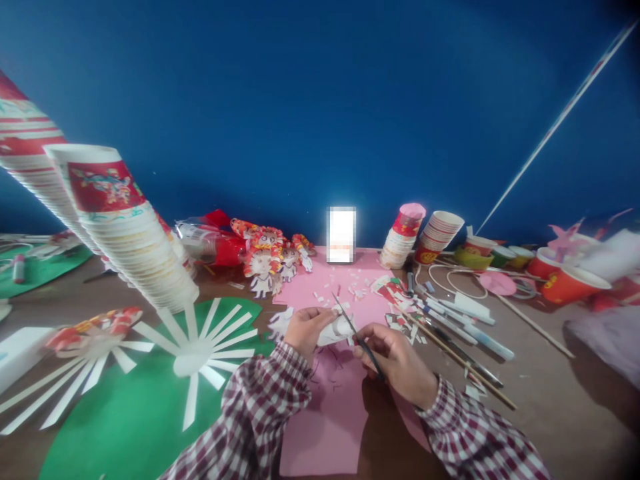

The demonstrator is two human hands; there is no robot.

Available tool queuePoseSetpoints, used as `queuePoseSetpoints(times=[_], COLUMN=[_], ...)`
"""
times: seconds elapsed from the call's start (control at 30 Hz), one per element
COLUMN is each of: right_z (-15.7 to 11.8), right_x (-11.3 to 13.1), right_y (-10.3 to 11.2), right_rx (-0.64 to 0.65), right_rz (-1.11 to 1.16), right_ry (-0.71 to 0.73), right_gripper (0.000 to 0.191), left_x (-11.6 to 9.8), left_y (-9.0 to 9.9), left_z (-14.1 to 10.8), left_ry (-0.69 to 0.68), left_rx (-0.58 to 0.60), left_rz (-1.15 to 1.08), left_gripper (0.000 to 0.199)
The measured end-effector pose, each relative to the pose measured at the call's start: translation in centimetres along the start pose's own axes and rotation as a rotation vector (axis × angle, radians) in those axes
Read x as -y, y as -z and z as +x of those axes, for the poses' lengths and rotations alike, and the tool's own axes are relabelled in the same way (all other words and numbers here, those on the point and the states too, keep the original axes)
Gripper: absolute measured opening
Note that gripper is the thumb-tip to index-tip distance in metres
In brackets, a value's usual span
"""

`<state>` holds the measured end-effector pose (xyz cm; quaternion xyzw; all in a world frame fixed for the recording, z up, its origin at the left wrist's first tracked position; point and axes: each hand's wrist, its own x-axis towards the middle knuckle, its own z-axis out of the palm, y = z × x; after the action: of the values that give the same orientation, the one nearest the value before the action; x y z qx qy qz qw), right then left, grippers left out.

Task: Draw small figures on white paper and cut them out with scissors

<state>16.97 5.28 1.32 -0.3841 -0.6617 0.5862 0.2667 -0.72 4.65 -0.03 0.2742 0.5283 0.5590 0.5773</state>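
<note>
My left hand pinches a small white paper piece with some dark drawn lines. My right hand is closed round dark scissors, whose blades point up and left beside the paper's right side. Whether the blades touch the paper I cannot tell. Beneath both hands lies pink paper with a few dark marks. Small white scraps are strewn over its far part. Just left of my left hand rests a white paper cutout, and paper figures with red-and-orange headpieces stand farther back.
Tall stacks of paper cups lean at the left. A cup cut into strips lies on a green sheet. Pens and a thin wooden stick lie at right, with orange cups beyond. A blue wall stands behind.
</note>
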Motion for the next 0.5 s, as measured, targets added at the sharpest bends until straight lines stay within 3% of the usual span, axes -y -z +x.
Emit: queuePoseSetpoints(times=[0.5], right_z=[-0.31], right_x=[0.34], right_y=[-0.04], right_rx=[-0.019], right_rz=[-0.005], right_ry=[-0.020], right_gripper=[0.021], left_x=[0.24], left_y=[0.38], left_z=[0.54], left_ry=[0.006], left_rx=[-0.002], left_rz=[0.015], left_gripper=[0.017])
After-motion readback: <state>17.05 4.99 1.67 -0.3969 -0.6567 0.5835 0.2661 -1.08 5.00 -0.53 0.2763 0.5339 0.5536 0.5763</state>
